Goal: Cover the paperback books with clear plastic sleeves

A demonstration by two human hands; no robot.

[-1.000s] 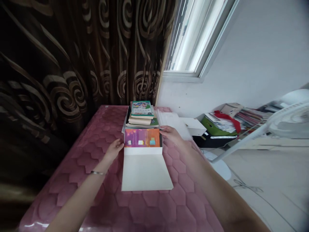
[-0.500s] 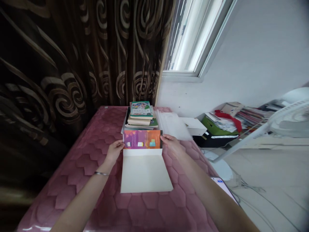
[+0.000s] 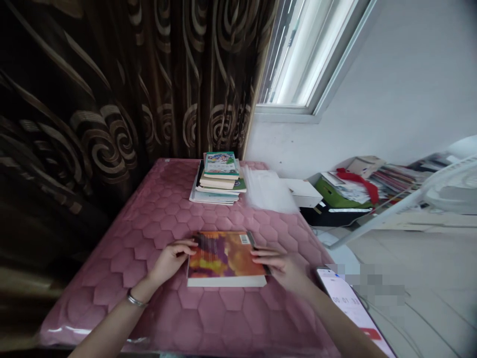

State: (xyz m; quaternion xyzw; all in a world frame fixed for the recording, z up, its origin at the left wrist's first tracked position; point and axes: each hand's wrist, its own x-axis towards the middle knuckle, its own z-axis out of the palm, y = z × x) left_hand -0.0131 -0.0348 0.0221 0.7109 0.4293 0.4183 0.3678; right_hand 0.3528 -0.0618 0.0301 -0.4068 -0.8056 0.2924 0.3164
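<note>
A thick closed book point(image 3: 225, 254) with an orange, yellow and purple cover lies in front of me on the pink quilted mattress point(image 3: 212, 313). A white barcode label shows at its upper right corner, and its white page edges face me. My left hand point(image 3: 173, 261), with a silver bracelet on the wrist, grips the book's left edge, fingertips on the cover. At the opposite edge, my right hand point(image 3: 281, 266) has its fingers over the dark spine side; its thumb is mostly hidden.
Behind the book stands a stack of books point(image 3: 218, 181), beside white plastic wrap point(image 3: 268, 191) and a white box point(image 3: 303, 191). A phone point(image 3: 348, 303) sits at the lower right. A white fan point(image 3: 387, 214) rises past the bed, near a green container point(image 3: 331, 194) of papers.
The raised cover with its printed flap has come down, and the book is now closed. Both hands moved down toward me with it. The view has shifted slightly.
</note>
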